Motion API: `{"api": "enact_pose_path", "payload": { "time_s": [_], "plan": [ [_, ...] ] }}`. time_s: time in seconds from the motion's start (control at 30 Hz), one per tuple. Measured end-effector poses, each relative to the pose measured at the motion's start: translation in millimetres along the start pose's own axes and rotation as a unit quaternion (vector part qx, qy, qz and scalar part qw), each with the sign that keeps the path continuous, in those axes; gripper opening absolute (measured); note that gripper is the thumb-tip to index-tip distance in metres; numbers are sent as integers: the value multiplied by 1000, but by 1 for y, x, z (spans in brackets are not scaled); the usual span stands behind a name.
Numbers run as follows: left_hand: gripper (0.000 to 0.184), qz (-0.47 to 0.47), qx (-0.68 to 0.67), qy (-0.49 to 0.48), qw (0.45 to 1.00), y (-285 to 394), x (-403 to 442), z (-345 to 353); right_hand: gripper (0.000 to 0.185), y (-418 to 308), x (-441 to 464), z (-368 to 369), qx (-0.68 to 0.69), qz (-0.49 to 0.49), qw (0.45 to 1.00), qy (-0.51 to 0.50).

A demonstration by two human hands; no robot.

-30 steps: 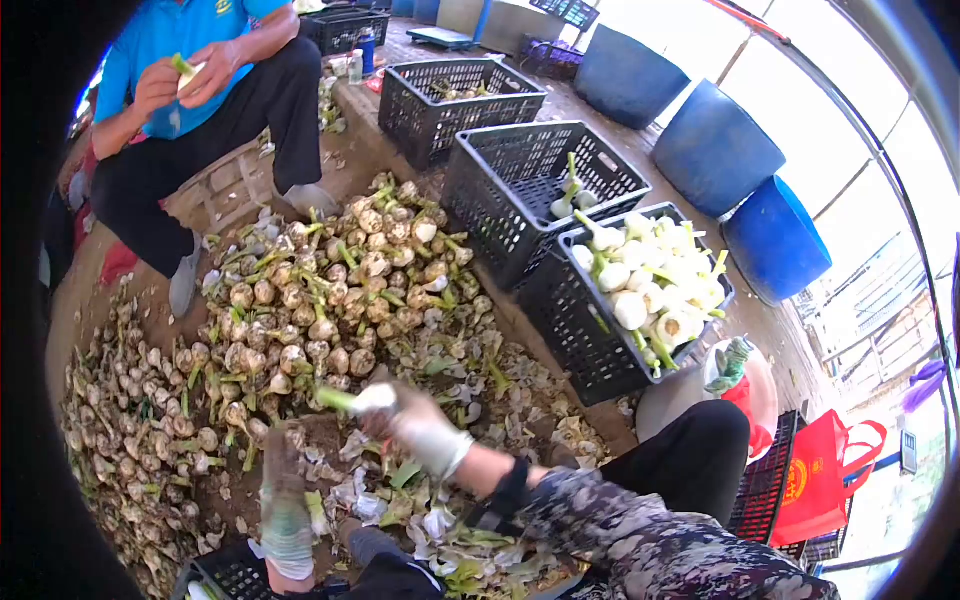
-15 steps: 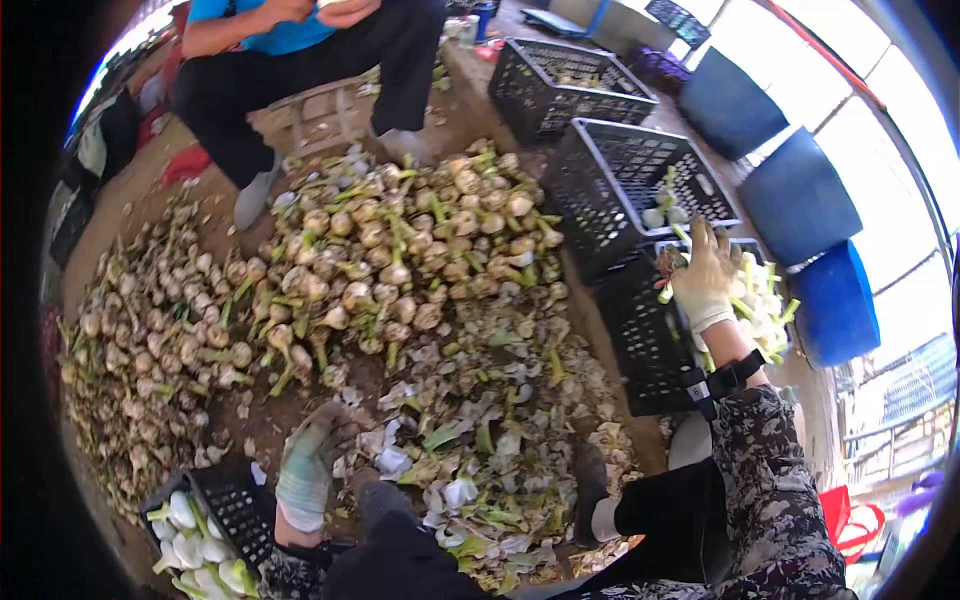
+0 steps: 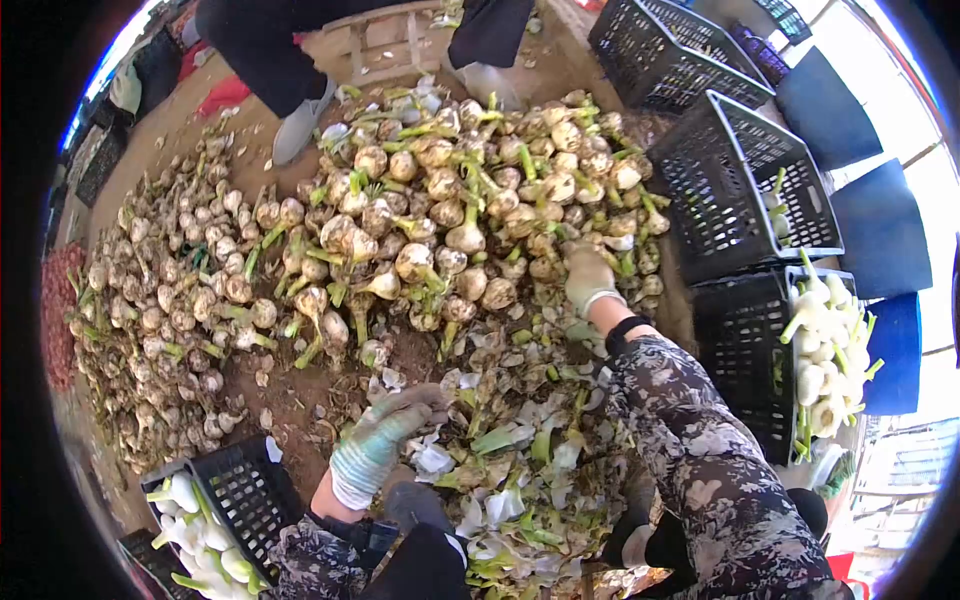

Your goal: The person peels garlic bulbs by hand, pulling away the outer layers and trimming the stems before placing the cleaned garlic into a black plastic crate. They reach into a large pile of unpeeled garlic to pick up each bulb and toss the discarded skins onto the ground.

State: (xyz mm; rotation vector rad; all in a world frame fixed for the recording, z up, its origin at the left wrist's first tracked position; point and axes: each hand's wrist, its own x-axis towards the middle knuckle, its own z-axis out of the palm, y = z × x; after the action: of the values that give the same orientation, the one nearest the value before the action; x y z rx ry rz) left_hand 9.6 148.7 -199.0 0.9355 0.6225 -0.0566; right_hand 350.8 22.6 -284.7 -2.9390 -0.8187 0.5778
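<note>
My right hand [image 3: 590, 278], in a pale glove, reaches to the right edge of a heap of unpeeled garlic bulbs [image 3: 465, 235] with green stems. Its fingertips are hidden against the bulbs, so a grip cannot be made out. My left hand [image 3: 383, 440], in a striped green and white glove, hovers over the near edge of the peelings with its fingers extended and nothing in them. Loose peelings and leaves [image 3: 500, 435] cover the ground between and below my hands.
At the right stands a black crate of peeled white bulbs [image 3: 828, 350], with other black crates [image 3: 745, 190] behind and blue tubs [image 3: 885, 225] beyond. A crate [image 3: 245, 500] with white bulbs is at lower left. Smaller bulbs [image 3: 170, 300] lie left. A person's shoe [image 3: 300, 125] borders the heap.
My right hand has moved from above the crate of white bulbs to the garlic heap. My left hand has risen slightly rightward. The view has shifted, moving the crates further right.
</note>
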Motion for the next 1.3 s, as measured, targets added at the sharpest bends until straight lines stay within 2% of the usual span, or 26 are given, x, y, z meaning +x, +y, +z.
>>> {"api": "enact_pose_path", "payload": {
  "time_s": [0.07,0.1,0.2,0.23,0.27,0.3,0.33,0.37,0.43,0.5,0.57,0.63,0.67,0.7,0.77,0.8,0.83,0.87,0.93,0.97,1.0,1.03,1.1,1.17,1.2,1.3],
  "plan": [
    [49,5,40,-22,999,2,1,5,40,21,4,23,101,-24,992,65],
    [49,5,34,-19,999,0,4,6,34,14,-11,14,233,44,972,-5],
    [47,1,-79,-58,995,-12,12,11,32,-2,-89,10,629,-61,750,-194],
    [41,3,-77,-24,997,-20,16,10,32,-12,-112,10,652,-108,719,-216],
    [38,51,28,9,998,-20,16,13,39,-39,-148,-26,667,-44,705,-235],
    [36,97,135,45,985,-17,15,19,40,-58,-170,-38,599,-61,773,-201],
    [33,1,56,89,994,-10,13,29,41,-62,-182,-22,601,-124,779,-133],
    [33,11,21,98,995,-6,9,31,43,-66,-192,-8,599,-185,777,-62],
    [34,10,-17,-3,1000,-13,-1,17,51,-85,-214,-26,368,-212,905,-6],
    [36,108,33,1,994,-8,-5,31,58,-96,-232,-24,288,-280,914,45],
    [36,79,-62,4,995,8,-17,39,70,-99,-234,-32,491,-328,807,-5],
    [37,126,-143,5,982,5,-12,33,65,-92,-240,-45,751,-118,641,-108],
    [41,97,-225,-3,970,-2,-4,26,74,-87,-236,-30,765,-170,621,-17],
    [41,99,-222,-2,970,-1,-7,24,68,-82,-240,-24,774,-116,622,28],
    [44,120,-328,-85,933,-1,-12,22,39,-79,-231,-17,806,19,585,-87],
    [46,103,-299,-60,947,3,-17,25,29,-79,-225,-15,848,118,465,-228],
    [46,99,-300,-59,947,0,-15,27,24,-86,-226,0,857,89,430,-270],
    [47,100,-247,-48,963,-5,-11,29,27,-89,-228,-1,695,-143,696,-111],
    [54,110,-226,-53,966,-4,-11,30,38,-96,-223,-9,360,-343,865,74],
    [54,111,-226,-52,966,-4,-12,30,38,-101,-222,-8,360,-345,864,74],
    [53,129,-199,-32,971,-5,-14,30,37,-108,-220,-7,618,-209,757,-33],
    [53,145,-173,-11,974,-5,-15,30,35,-112,-219,-5,809,-48,569,-138],
    [54,141,-92,56,984,3,-21,37,30,-111,-218,-3,813,-43,559,-159],
    [55,301,226,131,917,3,-21,37,21,-107,-216,-1,819,-36,538,-198],
    [57,326,272,146,893,6,-20,39,24,-109,-217,1,738,-101,650,-153],
    [56,404,377,182,813,-7,-17,36,25,-125,-229,-18,761,-83,627,-143]
  ]
}}
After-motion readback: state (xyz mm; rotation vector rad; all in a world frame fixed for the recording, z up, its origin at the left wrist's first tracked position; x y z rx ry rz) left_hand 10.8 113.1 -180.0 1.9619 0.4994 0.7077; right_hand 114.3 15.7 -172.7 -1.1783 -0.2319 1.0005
